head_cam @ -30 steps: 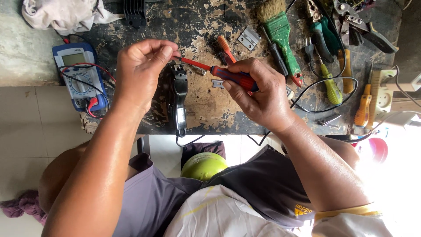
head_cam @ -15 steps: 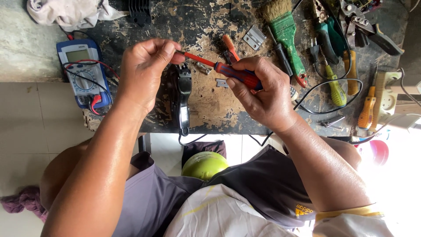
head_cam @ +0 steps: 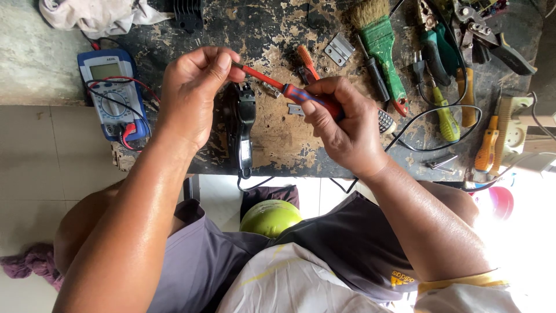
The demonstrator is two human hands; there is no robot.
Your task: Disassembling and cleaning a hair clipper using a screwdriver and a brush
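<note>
My right hand (head_cam: 341, 124) grips the red and blue handle of a screwdriver (head_cam: 278, 86) whose red shaft points left. My left hand (head_cam: 194, 95) pinches the shaft's tip between thumb and fingers; what sits at the tip is hidden. Both hands hover just above a worn dark workbench (head_cam: 272, 142). Under and between them lies a black hair clipper (head_cam: 243, 130), lengthwise, its cord hanging off the near edge. A small metal plate (head_cam: 295, 109) lies beside my right fingers.
A blue multimeter (head_cam: 110, 93) with red and black leads lies at left. A green brush (head_cam: 382, 40), metal blade piece (head_cam: 339, 49), pliers, yellow screwdriver (head_cam: 446, 119), orange-handled tools (head_cam: 486, 145) and cables crowd the right side. A cloth (head_cam: 98, 14) lies at the back left.
Both hands and the screwdriver keep nearly the same pose. The view has shifted slightly, so the bench items sit a little further right in the picture.
</note>
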